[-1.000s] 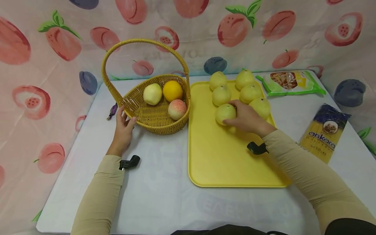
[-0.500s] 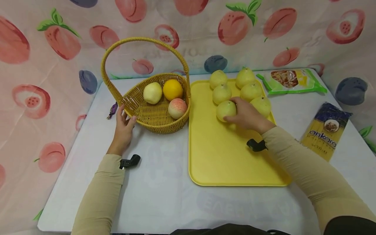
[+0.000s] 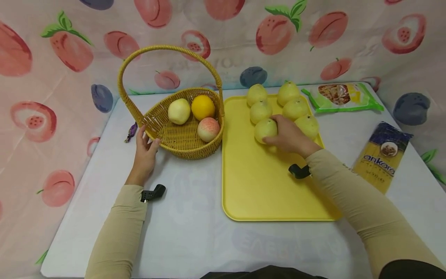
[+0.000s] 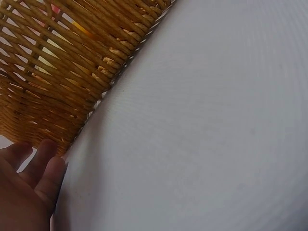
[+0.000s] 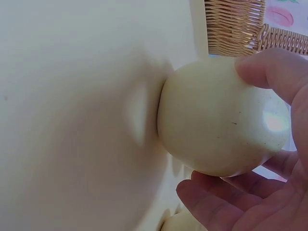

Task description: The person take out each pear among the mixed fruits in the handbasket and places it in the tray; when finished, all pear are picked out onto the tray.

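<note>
In the head view, my left hand rests its fingertips and thumb on the left end of a yellow wicker basket. Relaxed fingers touch the basket's outer wall in the left wrist view. My right hand holds a round pale yellow-green fruit, thumb on one side and fingers on the other. The right wrist view shows that fruit with its base right at the tray surface. Several similar fruits, among them one behind it, stand on the yellow tray.
Inside the basket lie a pale apple-like fruit, an orange and a peach. A purple-wrapped candy lies left of it. Right of the tray are a green snack packet and an "ankara" pasta packet.
Both hands keep nearly the same places, the left at the basket and the right on the fruit. The whole head view shifts slightly.
</note>
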Available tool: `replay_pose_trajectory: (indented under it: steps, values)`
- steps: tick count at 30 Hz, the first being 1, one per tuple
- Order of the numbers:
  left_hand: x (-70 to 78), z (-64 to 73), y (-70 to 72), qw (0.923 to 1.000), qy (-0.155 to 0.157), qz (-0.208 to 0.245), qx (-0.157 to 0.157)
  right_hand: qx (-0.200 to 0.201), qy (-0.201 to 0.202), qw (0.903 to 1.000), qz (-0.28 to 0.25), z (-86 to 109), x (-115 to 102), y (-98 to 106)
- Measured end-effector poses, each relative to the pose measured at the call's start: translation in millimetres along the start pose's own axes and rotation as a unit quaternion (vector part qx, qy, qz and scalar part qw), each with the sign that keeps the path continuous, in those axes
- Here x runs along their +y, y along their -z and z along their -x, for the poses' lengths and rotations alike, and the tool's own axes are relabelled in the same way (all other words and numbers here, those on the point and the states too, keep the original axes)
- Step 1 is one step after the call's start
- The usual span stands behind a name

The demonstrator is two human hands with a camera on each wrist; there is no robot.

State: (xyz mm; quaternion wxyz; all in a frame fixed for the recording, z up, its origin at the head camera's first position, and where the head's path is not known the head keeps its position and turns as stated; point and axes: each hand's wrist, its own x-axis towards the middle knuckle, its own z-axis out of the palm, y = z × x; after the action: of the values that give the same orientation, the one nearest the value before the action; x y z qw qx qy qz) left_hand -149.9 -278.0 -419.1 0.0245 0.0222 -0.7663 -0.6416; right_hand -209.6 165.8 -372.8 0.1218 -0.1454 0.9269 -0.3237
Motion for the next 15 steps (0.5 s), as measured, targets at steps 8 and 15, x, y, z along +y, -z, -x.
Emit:
replay_pose_trajectory:
  steps: [8, 15]
  values:
    - [0.3, -0.1, -0.2, 1.0000, -0.003, 0.001, 0.001, -0.001, -0.012, 0.9999, -0.004, -0.4, -0.6, -0.1]
    - [-0.9, -0.8, 0.9, 1.0000, 0.000, 0.002, 0.004, 0.001, -0.013, 0.9999, -0.007, -2.3, -0.4, -0.5]
